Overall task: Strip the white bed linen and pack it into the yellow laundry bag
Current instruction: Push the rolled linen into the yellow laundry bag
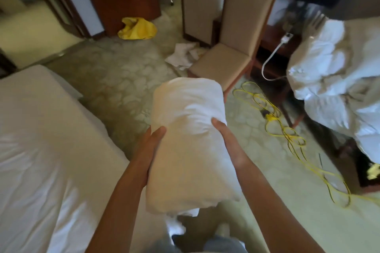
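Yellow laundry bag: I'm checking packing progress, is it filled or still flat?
Mostly flat. The yellow laundry bag lies crumpled and slumped on the floor across the room, while both hands hold a white bundle away from it.

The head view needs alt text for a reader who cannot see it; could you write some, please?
Both hands, left and right, hold a rolled white linen bundle above the carpet beside a bed. A crumpled yellow laundry bag lies across the room on the floor.
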